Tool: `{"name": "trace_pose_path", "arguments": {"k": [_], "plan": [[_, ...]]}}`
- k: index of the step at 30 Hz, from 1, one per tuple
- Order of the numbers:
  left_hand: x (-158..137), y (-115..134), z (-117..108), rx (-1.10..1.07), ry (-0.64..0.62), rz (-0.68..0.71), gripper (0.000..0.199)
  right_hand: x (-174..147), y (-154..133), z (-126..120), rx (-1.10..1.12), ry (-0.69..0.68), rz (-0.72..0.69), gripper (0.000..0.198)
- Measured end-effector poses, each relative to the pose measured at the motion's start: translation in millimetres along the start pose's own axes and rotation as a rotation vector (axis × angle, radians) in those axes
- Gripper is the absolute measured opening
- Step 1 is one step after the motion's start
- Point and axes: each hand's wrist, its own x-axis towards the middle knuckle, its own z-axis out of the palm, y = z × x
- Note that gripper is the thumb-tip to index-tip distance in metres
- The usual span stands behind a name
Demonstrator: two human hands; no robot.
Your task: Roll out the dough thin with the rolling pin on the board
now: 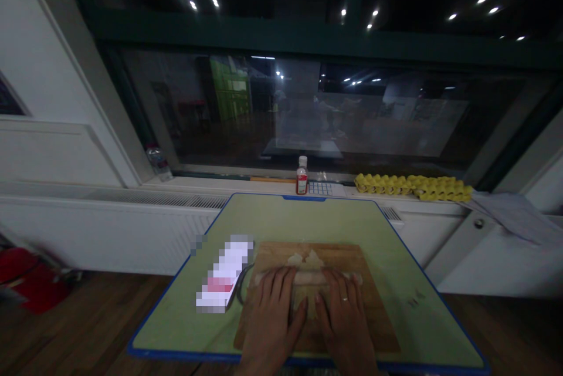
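A pale rolling pin [309,278] lies crosswise on a wooden cutting board [378,329]. My left hand [273,311] rests on its left part, palm down, fingers stretched over the pin. On the right part lies my right hand [343,310], also flat, with a ring on one finger. Both thumbs point inward, apart from the pin. Between the hands, a thin sheet of dough [311,300] shows on the board, partly hidden. Ragged dough edges [311,258] stick out beyond the pin.
The board sits on a light green table [281,217] with blue edging. Left of it lies a blurred phone-like object [226,276] beside a dark curved item. On the windowsill stand a small red-labelled bottle [301,176], yellow egg cartons [413,187] and a clear bottle [159,163].
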Motion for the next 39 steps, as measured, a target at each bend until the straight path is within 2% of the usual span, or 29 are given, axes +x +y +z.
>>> {"name": "trace_pose_path", "arguments": {"k": [4,9,17,21,26,34,39], "plan": [[-4.6,-4.2,3.6,0.032,0.002,0.037,0.042,-0.7,1.3,-0.6,-0.06,0.011,-0.046,0.042],[-18.1,-10.2,1.2,0.101,0.083,0.199,0.058,-9.6,2.6,-6.5,-0.079,0.024,-0.108,0.045],[-45.1,-12.8,-13.2,0.177,0.014,0.292,0.075,-51.6,17.6,3.7,-0.148,0.1,-0.189,0.06],[-53.1,-23.3,-15.6,0.178,-0.034,0.243,0.077,-67.8,31.1,5.9,-0.186,0.146,-0.089,0.065],[-55.9,-32.3,-22.2,0.181,-0.044,0.178,0.079,-72.5,42.5,0.9,-0.193,0.143,-0.021,0.063],[-59.2,-37.2,-15.9,0.156,-0.011,0.136,0.077,-49.2,35.6,-7.8,-0.141,0.037,0.042,0.059],[-56.4,-41.5,-22.5,0.165,-0.021,0.095,0.076,-36.0,46.5,-7.1,-0.096,0.0,0.03,0.059]]}}
